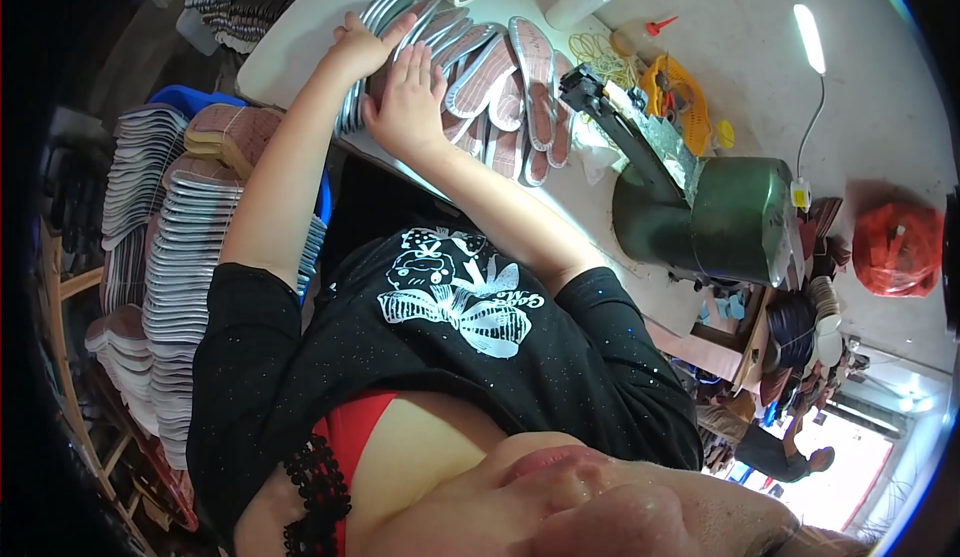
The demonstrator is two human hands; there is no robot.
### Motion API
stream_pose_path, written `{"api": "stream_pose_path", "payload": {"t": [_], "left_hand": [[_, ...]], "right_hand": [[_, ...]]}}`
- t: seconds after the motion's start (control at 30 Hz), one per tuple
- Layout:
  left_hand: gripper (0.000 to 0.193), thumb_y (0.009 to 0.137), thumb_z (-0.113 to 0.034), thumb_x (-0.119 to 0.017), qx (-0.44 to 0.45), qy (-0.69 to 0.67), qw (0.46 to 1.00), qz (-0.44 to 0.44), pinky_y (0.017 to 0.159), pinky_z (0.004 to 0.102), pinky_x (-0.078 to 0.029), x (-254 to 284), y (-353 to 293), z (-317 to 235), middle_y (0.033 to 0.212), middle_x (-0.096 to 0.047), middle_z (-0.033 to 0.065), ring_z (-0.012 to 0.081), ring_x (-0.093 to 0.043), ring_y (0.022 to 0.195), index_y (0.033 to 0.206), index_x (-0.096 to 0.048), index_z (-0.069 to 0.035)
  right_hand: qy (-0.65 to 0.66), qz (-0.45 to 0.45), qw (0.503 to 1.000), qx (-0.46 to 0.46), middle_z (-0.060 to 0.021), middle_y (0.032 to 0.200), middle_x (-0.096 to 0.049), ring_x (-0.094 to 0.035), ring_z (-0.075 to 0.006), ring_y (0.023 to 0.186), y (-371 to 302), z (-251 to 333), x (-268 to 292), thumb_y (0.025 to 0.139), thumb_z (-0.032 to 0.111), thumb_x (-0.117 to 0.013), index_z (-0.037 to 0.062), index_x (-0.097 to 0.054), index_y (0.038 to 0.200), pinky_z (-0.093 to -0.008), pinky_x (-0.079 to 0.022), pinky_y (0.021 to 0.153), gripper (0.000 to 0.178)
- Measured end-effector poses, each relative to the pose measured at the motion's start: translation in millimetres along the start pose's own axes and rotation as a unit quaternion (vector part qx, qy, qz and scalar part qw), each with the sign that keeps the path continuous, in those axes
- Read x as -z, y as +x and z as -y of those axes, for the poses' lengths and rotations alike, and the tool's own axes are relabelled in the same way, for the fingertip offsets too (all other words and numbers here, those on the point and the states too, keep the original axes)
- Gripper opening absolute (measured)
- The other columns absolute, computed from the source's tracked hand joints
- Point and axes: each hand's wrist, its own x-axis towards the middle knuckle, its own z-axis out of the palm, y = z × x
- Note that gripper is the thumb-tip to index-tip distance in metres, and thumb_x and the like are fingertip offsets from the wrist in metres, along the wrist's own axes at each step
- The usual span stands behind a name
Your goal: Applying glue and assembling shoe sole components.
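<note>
A row of pinkish-brown insoles point(462, 52) with pale grey edging lies fanned out on the white table. My left hand point(366, 49) rests on the left end of the row, its fingers spread. Just beside it my right hand point(408, 107) lies on the insoles with fingers stretched out flat; neither hand is closed around one. To the right, several loose insoles point(533, 82) overlap in a pile that hangs near the table's front edge. The undersides of both hands are hidden.
A green sewing machine point(735, 219) stands right of the pile. Behind are a white bottle point(580, 2) with a blue cap, an orange basket point(678, 105) and a lit lamp point(808, 39). Tall insole stacks point(190, 267) rise at left. Another person point(775, 449) is far right.
</note>
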Motion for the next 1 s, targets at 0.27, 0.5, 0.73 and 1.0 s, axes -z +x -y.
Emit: {"api": "stream_pose_path", "payload": {"t": [0.27,0.5,0.73,1.0], "left_hand": [[0.128,0.056,-0.074,-0.070,-0.066,0.146,0.982,-0.098,0.099,0.0499,-0.039,-5.0,-23.3,-10.5,0.143,-0.027,0.0270,0.0438,-0.031,0.130,0.143,-0.015,0.002],[0.124,0.058,-0.068,-0.073,-0.115,0.184,0.970,-0.110,0.096,0.0665,-0.030,-31.0,-38.4,-23.8,0.148,-0.019,0.0251,0.0430,-0.022,0.135,0.145,-0.015,-0.001],[0.124,0.059,-0.047,-0.080,-0.107,0.178,0.974,-0.091,0.094,0.0751,-0.022,-40.3,-48.0,-20.2,0.153,-0.003,0.0232,0.0524,-0.008,0.136,0.149,0.000,-0.018],[0.108,0.067,-0.031,-0.080,-0.055,0.159,0.986,0.015,0.105,0.0545,-0.033,16.7,-55.7,-51.8,0.151,-0.014,0.0204,0.0426,-0.021,0.136,0.146,-0.011,-0.007]], "right_hand": [[0.222,0.369,0.897,-0.100,-0.0303,0.138,-0.035,-0.038,-0.0445,0.125,11.3,-18.6,82.0,0.073,0.033,-0.070,-0.0045,-0.047,0.125,-0.0504,-0.038,0.096,0.067],[-0.114,-0.031,0.980,-0.162,-0.0311,0.141,-0.030,-0.033,-0.0473,0.128,-24.5,-83.0,70.8,0.083,0.029,-0.061,0.0044,-0.047,0.128,-0.0609,-0.029,0.099,0.053],[-0.003,-0.014,0.990,-0.143,-0.0295,0.146,-0.024,-0.018,-0.0461,0.137,-15.3,-82.4,72.2,0.073,0.038,-0.075,0.0039,-0.037,0.137,-0.0684,-0.025,0.099,0.081],[-0.034,0.088,0.985,-0.145,-0.0304,0.148,-0.015,-0.008,-0.0489,0.138,-22.5,-71.5,78.2,0.066,0.026,-0.076,0.0013,-0.030,0.139,-0.0705,-0.024,0.097,0.090]]}}
